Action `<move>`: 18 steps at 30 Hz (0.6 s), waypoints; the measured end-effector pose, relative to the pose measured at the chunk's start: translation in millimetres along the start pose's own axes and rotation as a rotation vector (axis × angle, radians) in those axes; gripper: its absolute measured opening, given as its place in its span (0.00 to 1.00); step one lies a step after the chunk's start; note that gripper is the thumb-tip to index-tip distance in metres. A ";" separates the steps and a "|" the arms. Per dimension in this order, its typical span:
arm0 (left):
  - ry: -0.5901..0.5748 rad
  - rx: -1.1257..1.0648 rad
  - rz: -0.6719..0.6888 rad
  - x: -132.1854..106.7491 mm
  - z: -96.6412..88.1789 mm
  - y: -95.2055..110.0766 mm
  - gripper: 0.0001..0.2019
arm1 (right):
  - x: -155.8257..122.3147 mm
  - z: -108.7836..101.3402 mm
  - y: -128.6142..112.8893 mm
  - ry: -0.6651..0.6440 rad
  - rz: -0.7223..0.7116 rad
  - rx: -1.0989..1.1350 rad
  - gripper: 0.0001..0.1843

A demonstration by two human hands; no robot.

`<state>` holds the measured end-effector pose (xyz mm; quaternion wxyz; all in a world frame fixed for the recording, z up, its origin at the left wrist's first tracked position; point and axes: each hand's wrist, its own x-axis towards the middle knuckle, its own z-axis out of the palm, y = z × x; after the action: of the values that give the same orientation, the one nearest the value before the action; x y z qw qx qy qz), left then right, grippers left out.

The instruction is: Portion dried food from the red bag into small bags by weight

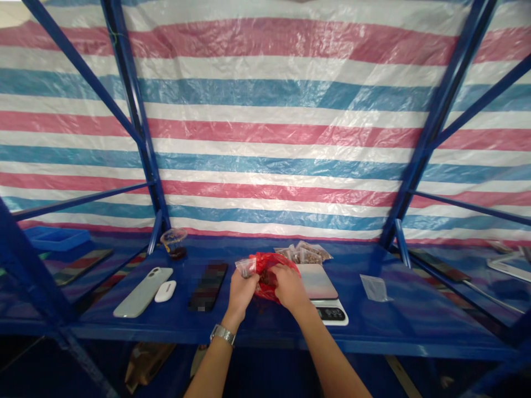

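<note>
My left hand pinches a small clear zip bag at the left rim of an open red plastic bag. My right hand reaches into the red bag from the right, its fingers bent down among small brownish pieces; the fingertips are hidden there. Just right of the red bag sits a white kitchen scale with a shiny flat plate. Behind them lies a pile of several clear bags filled with brownish bits.
An empty clear bag lies on the blue shelf at right. Leftward are a black phone, a white earbud case, a pale phone and a plastic cup of dark liquid. Blue metal posts flank the shelf.
</note>
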<state>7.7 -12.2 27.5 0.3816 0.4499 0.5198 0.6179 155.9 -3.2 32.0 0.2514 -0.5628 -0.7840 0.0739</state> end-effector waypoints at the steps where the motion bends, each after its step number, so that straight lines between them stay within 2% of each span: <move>1: -0.028 -0.019 -0.034 -1.3 0.6 1.6 0.11 | 0.1 0.3 -3.0 0.006 0.011 0.011 0.28; 4: -0.085 -0.070 -0.117 -4.9 1.3 5.6 0.12 | 1.9 2.9 -7.4 0.024 0.024 0.061 0.25; 11: -0.095 -0.108 -0.209 -3.2 -0.5 6.6 0.13 | 7.9 13.8 4.5 0.034 0.030 0.180 0.23; 14: -0.122 -0.084 -0.202 -2.7 -1.6 5.1 0.13 | 7.4 16.7 8.0 0.050 0.034 0.213 0.25; 18: -0.142 -0.024 -0.118 -0.7 -2.9 3.1 0.12 | 6.4 18.7 12.3 0.093 0.037 0.355 0.27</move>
<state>5.1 -14.3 30.3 0.4585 0.4564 0.5099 0.5670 155.9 10.2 13.0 0.3812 -0.5267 -0.7358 0.1895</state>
